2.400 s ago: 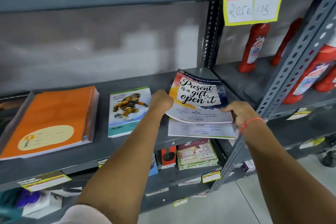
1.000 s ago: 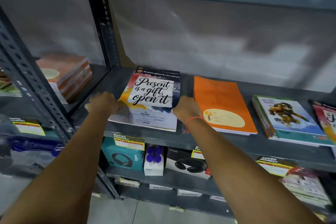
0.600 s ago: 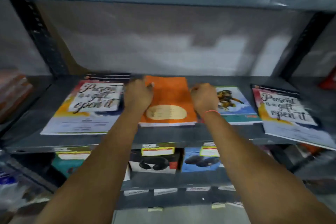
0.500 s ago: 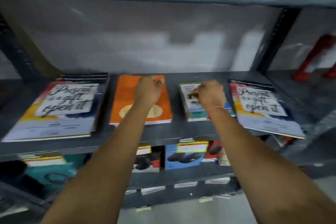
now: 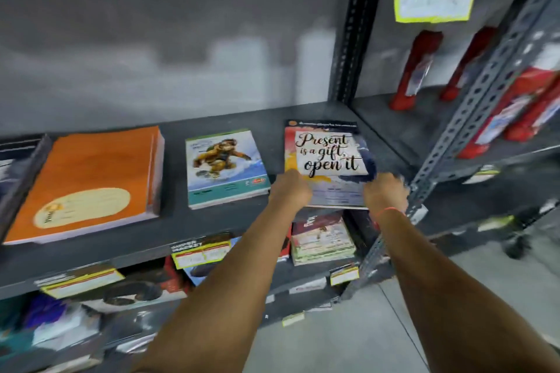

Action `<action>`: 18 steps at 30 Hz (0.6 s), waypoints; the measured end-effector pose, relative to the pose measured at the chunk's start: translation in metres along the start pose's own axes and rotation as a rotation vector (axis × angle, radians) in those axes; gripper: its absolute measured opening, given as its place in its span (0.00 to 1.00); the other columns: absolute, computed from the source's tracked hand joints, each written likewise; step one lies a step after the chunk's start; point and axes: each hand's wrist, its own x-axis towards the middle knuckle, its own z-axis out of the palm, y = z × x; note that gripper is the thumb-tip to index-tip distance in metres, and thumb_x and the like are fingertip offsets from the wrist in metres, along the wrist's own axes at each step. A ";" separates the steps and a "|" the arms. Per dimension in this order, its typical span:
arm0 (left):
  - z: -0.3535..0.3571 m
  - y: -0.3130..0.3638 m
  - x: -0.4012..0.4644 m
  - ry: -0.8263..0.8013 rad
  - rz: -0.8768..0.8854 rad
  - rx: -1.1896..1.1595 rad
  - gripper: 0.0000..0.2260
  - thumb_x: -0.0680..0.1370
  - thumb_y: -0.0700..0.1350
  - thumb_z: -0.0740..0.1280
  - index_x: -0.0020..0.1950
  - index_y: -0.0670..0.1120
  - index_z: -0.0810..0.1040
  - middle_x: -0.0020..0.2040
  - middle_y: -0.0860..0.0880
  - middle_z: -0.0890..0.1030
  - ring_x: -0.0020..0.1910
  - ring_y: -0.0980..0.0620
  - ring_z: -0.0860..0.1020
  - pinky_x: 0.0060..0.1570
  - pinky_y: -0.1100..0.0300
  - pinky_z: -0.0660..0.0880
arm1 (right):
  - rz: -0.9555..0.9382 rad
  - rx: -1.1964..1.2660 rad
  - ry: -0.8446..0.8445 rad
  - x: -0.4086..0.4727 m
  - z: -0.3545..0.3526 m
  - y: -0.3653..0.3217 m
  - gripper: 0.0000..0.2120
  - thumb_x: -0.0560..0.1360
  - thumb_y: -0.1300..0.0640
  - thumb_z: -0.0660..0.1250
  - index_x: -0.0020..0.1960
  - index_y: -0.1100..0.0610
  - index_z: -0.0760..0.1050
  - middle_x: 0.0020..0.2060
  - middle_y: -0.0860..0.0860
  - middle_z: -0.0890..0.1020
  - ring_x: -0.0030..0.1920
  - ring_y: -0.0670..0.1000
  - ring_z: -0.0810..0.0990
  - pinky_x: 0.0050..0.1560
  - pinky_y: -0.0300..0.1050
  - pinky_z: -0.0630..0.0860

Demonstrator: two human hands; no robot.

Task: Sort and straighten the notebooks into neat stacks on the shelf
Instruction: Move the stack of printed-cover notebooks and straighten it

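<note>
Both hands close on the near end of the "Present is a gift" stack (image 5: 328, 157), the left hand (image 5: 290, 188) clamped at its near left corner and the right hand (image 5: 385, 193) at its near right corner; a grip at two corners lets the person square the whole pile at once, which I judge to be the step in hand; how far the fingers wrap under the covers is hidden by the knuckles.

This stack lies at the right end of the shelf (image 5: 212, 221), just beside the perforated upright (image 5: 472, 100), and its near edge juts out past the shelf's front edge; that overhang is probably why it is being held, since a push toward the back wall would bring it in line.

To its left, apart from it, the astronaut notebooks (image 5: 225, 166) sit in a small pile well inside the front edge, slightly turned; further left the orange notebooks (image 5: 88, 182) form a thicker pile, its near end close to the front edge; a dark-covered stack (image 5: 15, 166) shows only in part at the left end.

Each title keeps its own pile with bare shelf between, so the sorting looks largely done and straightening remains; the risk lies in the top covers sliding askew if the push is uneven.
</note>
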 end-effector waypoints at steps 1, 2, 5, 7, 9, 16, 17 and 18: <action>0.004 0.005 0.000 -0.003 -0.016 0.005 0.13 0.78 0.39 0.59 0.60 0.34 0.72 0.59 0.37 0.78 0.57 0.39 0.78 0.46 0.52 0.74 | 0.047 0.007 -0.015 0.003 -0.002 0.007 0.19 0.75 0.60 0.58 0.63 0.67 0.71 0.66 0.65 0.71 0.66 0.64 0.68 0.63 0.55 0.68; 0.006 0.008 0.002 -0.005 -0.041 -0.002 0.14 0.78 0.38 0.58 0.62 0.34 0.71 0.61 0.37 0.77 0.58 0.39 0.77 0.48 0.51 0.75 | 0.069 0.037 -0.038 0.007 -0.002 0.013 0.19 0.75 0.60 0.58 0.62 0.68 0.71 0.65 0.65 0.71 0.66 0.64 0.69 0.63 0.53 0.68; 0.012 0.016 0.006 -0.020 -0.123 -0.036 0.20 0.77 0.38 0.59 0.69 0.37 0.63 0.67 0.37 0.69 0.63 0.38 0.72 0.59 0.48 0.73 | 0.134 0.202 -0.119 0.016 -0.002 0.024 0.17 0.72 0.62 0.63 0.57 0.70 0.74 0.56 0.64 0.78 0.54 0.62 0.78 0.53 0.51 0.74; 0.014 0.019 0.007 0.004 -0.159 -0.052 0.22 0.77 0.38 0.58 0.71 0.40 0.59 0.70 0.38 0.66 0.66 0.38 0.68 0.63 0.47 0.70 | 0.203 0.361 -0.164 0.019 -0.006 0.027 0.12 0.70 0.63 0.67 0.51 0.68 0.75 0.47 0.63 0.78 0.39 0.59 0.78 0.46 0.53 0.78; 0.013 0.020 0.008 0.048 -0.214 -0.070 0.23 0.77 0.38 0.58 0.72 0.42 0.58 0.71 0.39 0.65 0.68 0.40 0.66 0.64 0.49 0.67 | 0.233 0.410 -0.173 0.021 -0.012 0.027 0.09 0.71 0.63 0.68 0.48 0.66 0.73 0.39 0.60 0.78 0.32 0.57 0.77 0.39 0.53 0.77; 0.008 0.033 0.004 0.176 -0.192 -0.348 0.16 0.77 0.38 0.58 0.64 0.40 0.70 0.64 0.41 0.75 0.64 0.40 0.69 0.50 0.55 0.68 | 0.212 0.351 -0.075 0.031 -0.024 0.024 0.08 0.73 0.60 0.65 0.44 0.65 0.76 0.51 0.62 0.82 0.53 0.62 0.81 0.57 0.54 0.77; 0.006 0.035 0.002 0.195 -0.170 -0.376 0.16 0.76 0.38 0.58 0.63 0.40 0.71 0.62 0.41 0.76 0.63 0.40 0.71 0.48 0.56 0.67 | 0.208 0.333 -0.078 0.032 -0.025 0.024 0.09 0.73 0.59 0.65 0.48 0.66 0.76 0.53 0.62 0.81 0.54 0.61 0.80 0.57 0.52 0.77; 0.002 0.036 0.000 0.214 -0.155 -0.410 0.15 0.76 0.38 0.58 0.62 0.40 0.73 0.61 0.41 0.77 0.62 0.40 0.72 0.48 0.56 0.68 | 0.181 0.322 -0.074 0.033 -0.027 0.022 0.12 0.74 0.58 0.65 0.53 0.66 0.76 0.55 0.62 0.80 0.56 0.61 0.79 0.57 0.51 0.76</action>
